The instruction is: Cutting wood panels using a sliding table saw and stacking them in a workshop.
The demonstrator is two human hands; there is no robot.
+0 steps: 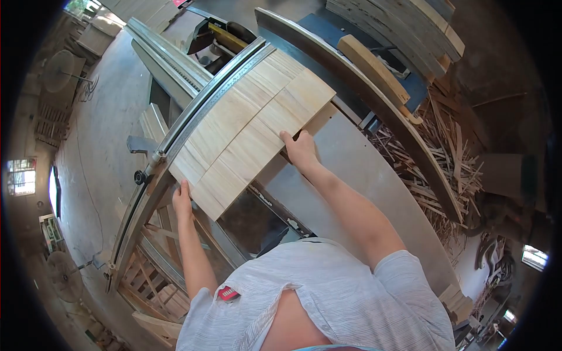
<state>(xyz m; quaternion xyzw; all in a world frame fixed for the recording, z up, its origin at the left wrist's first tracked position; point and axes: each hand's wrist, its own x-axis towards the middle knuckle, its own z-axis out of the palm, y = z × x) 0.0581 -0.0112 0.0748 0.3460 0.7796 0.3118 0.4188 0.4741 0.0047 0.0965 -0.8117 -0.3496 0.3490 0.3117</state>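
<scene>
Pale wooden panels (257, 128) with striped grain lie side by side on a machine table, along a long metal fence (202, 111) with a scale strip. A straight seam runs between the nearer panel and the one behind it. At the left end, my left hand (182, 202) grips the nearer panel's edge, thumb up along it and the other fingers mostly hidden. My right hand (301, 151) holds the same panel's near edge farther right, its fingertips partly out of sight under the wood.
A grey metal tabletop (345, 169) extends right, bordered by a long curved-looking board (374, 111). Beyond it lie a wood block (374, 67), stacked planks (398, 35) and a heap of thin offcuts (433, 169). A black knob (139, 177) projects at the fence's left.
</scene>
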